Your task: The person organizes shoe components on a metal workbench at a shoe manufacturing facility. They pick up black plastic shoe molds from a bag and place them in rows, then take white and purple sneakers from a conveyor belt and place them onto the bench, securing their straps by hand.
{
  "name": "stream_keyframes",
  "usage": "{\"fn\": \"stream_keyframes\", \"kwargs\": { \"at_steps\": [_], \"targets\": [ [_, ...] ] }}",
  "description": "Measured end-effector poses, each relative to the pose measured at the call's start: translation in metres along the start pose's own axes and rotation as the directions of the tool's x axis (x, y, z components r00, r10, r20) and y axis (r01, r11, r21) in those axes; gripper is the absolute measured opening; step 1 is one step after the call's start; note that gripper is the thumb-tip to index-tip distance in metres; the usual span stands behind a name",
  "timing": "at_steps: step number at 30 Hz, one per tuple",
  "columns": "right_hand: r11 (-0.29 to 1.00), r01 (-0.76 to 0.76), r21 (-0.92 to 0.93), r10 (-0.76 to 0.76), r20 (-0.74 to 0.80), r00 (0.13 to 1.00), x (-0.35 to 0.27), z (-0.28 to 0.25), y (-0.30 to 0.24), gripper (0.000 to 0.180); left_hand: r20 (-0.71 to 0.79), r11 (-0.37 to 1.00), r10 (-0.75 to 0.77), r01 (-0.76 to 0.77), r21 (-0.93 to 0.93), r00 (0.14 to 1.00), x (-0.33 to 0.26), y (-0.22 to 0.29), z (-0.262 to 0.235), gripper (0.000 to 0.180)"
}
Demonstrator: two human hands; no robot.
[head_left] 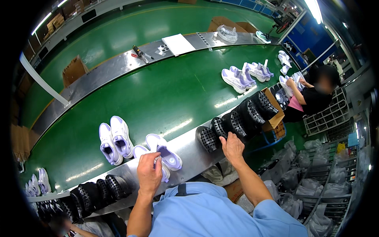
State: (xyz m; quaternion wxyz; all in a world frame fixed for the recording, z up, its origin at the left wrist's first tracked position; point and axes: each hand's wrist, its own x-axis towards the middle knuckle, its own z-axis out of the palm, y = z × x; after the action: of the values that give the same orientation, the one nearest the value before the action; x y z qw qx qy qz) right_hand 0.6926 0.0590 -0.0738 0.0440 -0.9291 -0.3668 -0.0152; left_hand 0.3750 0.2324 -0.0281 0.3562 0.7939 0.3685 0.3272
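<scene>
Basically, left hand (149, 173) clamps down over a white-lilac sneaker (166, 156) on the steel surface (189, 148) edge, beside the green belt (158, 98). Right hand (232, 147) rests fingers curled on a row of black perforated inserts (237, 120). Sneaker looks light, soft upper, stiffer sole; probably best gripped at heel or midfoot.

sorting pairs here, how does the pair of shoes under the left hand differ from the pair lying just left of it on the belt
The held pair sits at the metal edge, tilted and overlapping, with the left hand on it. The free pair lies wholly on the green belt, side by side, untouched. The held pair looks skewed; the free pair looks parallel. Both are white and lilac, openings up.
</scene>
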Motion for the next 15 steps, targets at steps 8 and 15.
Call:
{"fn": "stream_keyframes", "kwargs": {
  "at_steps": [8, 15],
  "targets": [
    [0.932, 0.297, 0.207, -0.270, -0.149, 0.951, -0.024, -0.103, -0.034, 0.038, 0.145, 0.979, -0.031, 0.060, -0.197, 0.989, 0.023, 0.025, 0.026, 0.047],
    [0.707, 0.147, 0.692, -0.499, 0.341, 0.797, -0.061, -0.130, -0.079, 0.038, 0.583, 0.621, -0.181, 0.552, -0.557, 0.792, 0.034, 0.024, 0.043, 0.047]
  ]
}}
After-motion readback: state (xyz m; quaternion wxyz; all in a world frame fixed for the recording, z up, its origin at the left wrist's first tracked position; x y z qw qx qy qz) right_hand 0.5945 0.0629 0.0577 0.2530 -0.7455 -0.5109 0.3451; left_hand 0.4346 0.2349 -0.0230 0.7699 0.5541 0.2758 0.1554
